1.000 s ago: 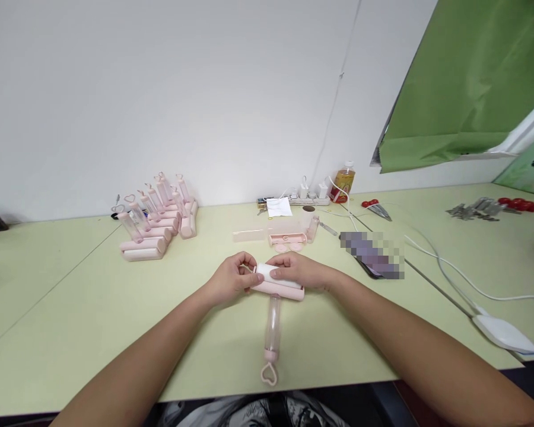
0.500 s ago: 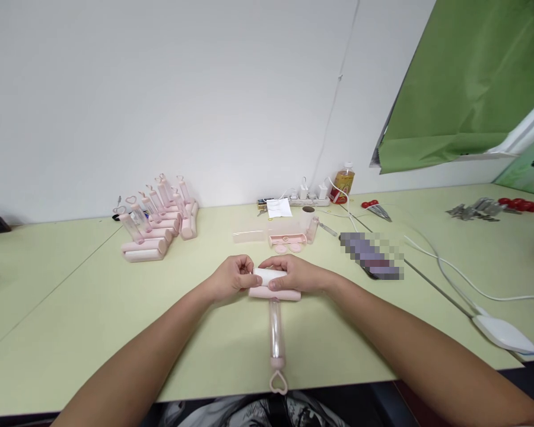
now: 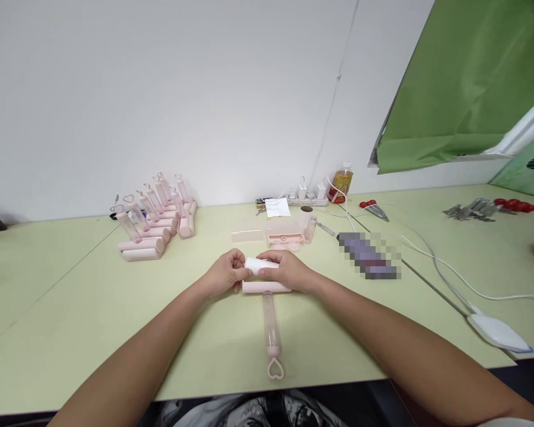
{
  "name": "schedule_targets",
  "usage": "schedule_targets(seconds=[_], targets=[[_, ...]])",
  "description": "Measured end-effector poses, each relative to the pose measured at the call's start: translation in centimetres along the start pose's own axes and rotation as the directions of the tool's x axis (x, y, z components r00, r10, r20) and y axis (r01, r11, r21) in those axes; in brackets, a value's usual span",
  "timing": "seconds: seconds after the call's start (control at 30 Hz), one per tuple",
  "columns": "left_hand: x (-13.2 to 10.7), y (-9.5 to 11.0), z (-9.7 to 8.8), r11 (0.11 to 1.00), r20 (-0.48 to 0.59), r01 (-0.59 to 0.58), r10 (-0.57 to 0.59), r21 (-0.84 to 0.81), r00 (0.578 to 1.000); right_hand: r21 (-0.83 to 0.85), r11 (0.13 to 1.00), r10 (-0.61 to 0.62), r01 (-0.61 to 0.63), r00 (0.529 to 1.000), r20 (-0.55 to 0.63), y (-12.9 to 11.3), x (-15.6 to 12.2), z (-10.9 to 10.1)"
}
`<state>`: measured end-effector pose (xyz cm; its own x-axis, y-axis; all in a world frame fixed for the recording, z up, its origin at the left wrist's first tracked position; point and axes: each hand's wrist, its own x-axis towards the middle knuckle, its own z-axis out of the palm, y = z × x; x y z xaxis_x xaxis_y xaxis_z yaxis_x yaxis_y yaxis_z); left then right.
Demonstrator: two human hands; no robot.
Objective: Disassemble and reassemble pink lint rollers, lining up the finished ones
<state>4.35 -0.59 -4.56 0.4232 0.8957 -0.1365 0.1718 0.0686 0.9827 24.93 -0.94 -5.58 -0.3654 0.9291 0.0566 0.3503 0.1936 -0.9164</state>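
Between my left hand (image 3: pixel 230 272) and my right hand (image 3: pixel 285 270) is a white sticky roll (image 3: pixel 261 264), gripped at both ends by fingers and thumbs. Just below it lies the pink casing (image 3: pixel 267 287) of a lint roller, close to the roll. From the casing a clear tube handle (image 3: pixel 271 323) points towards me, ending in a pink heart-shaped loop (image 3: pixel 275 368). Fingers cover both roll ends, so how it joins the casing is hidden.
Several finished-looking pink lint rollers (image 3: pixel 146 240) stand at the back left. Behind my hands lie an opened pink case (image 3: pixel 285 238) and loose parts. Rightward are a blurred-out phone (image 3: pixel 367 255), red-handled clippers (image 3: pixel 376 209), a bottle (image 3: pixel 340 184), a power strip (image 3: pixel 314 202) and a white cable (image 3: pixel 454 270).
Both hands have raised the white roll slightly away from the pink casing, and a gap shows between them. The view has shifted a little, moving the lint roller slightly left and up.
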Motion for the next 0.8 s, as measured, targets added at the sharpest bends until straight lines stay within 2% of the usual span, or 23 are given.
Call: schedule_targets(seconds=[0.13,0.27,0.47,0.53,0.63,0.8], targets=[[-0.1,-0.4,-0.2,0.999,0.051,0.036,-0.037,0.033,0.998,-0.099,0.993,-0.068,0.06,0.995,-0.072,0.3,-0.3,-0.1],[-0.2,-0.3,-0.5,0.994,0.027,0.028,-0.031,0.102,0.999,-0.101,0.991,-0.097,0.087,0.99,-0.103,0.4,-0.3,-0.4],[-0.2,0.3,-2.2,0.894,-0.074,-0.071,0.116,0.443,0.991,-0.02,0.997,-0.077,0.076,0.994,-0.082,1.0,-0.2,-0.7],[-0.2,0.3,-2.7,0.896,-0.06,-0.116,0.156,0.429,0.986,-0.013,0.997,-0.072,0.072,0.996,-0.046,1.1,-0.2,-0.9],[-0.1,0.2,-2.9,0.938,-0.005,-0.164,0.173,0.306,0.985,-0.022,0.997,-0.08,0.08,0.997,0.01,1.3,-0.2,-1.2],[-0.2,0.2,-2.6,0.961,0.077,-0.138,0.123,0.238,0.989,-0.034,0.992,-0.118,0.119,0.993,0.022,1.2,-0.1,-1.7]])
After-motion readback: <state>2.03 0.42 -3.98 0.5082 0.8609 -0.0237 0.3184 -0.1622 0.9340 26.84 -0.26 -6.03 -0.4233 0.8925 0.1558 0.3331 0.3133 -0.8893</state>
